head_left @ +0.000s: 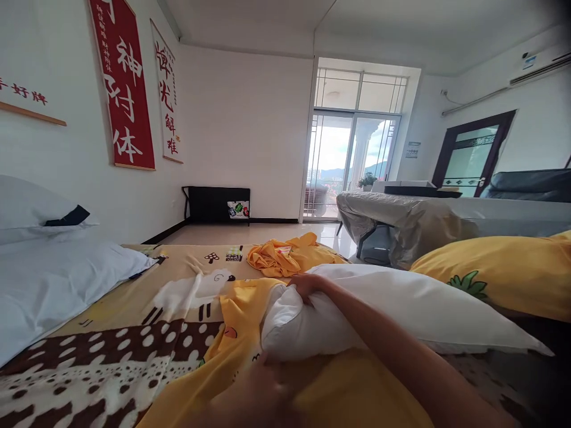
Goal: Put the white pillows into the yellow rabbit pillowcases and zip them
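Observation:
A white pillow lies in front of me, its left end at the yellow pillowcase. My right hand is closed on the far corner of that end, where the pillow meets the pillowcase's edge. Low in the view, my left hand is smeared by motion, close to the pillow's near corner and over the yellow cloth. Its fingers cannot be made out. The pillowcase spreads towards me below the pillow, with small fruit prints on it.
Beneath everything is a patterned blanket. More white pillows lie at left, a filled yellow pillow at right. Crumpled orange-yellow cloth sits at the far edge. Beyond stands a plastic-covered table; a black folded panel leans on the wall.

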`<state>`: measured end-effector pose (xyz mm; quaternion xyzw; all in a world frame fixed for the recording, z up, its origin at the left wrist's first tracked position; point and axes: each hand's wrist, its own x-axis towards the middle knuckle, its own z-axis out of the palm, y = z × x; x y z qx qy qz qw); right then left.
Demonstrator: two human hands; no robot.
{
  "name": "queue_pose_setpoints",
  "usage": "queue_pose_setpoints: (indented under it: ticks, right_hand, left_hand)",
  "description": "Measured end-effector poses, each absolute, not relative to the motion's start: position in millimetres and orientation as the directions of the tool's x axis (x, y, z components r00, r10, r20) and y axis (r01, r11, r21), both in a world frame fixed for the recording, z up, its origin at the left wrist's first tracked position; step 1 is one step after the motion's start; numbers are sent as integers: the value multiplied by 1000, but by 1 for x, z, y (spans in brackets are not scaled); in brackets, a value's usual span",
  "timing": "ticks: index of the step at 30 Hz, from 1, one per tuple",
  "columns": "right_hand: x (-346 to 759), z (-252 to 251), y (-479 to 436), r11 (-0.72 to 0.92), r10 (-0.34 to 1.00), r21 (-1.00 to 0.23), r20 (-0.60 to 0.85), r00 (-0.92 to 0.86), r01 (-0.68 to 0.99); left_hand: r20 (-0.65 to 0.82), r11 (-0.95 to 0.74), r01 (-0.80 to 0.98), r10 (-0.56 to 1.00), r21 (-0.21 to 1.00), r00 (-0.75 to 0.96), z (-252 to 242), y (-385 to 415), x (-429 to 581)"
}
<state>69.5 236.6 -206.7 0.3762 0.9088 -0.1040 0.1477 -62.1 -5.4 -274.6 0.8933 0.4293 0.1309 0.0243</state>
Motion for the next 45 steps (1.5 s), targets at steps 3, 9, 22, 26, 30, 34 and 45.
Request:
queue_pose_setpoints:
  ticks: [3,9,22,26,30,34,45]
  right_hand:
    - [71,-201,236,718,660,-16,-303,-688,696]
    - [68,-210,218,716,698,93,-111,-707,692]
    - [58,-195,187,787,615,93,-36,-788,610]
    - [32,-213,184,790,613,63,-54,-789,610]
    - [28,-225,194,789,614,48,-68,-786,612]
    - [35,-231,202,810,586,44,-28,-810,585]
    - [72,-243,148,886,462,-54,16,-887,460]
  left_hand:
    - [286,-534,824,833,190,474,-256,-4,-58]
    - [473,-498,861,786,103,399,-235,17,-52]
    - [478,-391,920,810,8,340,-210,66,-73]
    - [469,-453,891,781,-28,412,-200,78,-53]
    - [465,-488,873,769,-18,439,-209,77,-42]
    - [223,-482,869,840,-109,494,-230,61,-39]
    - [133,-506,859,849,-76,511,-247,33,-65]
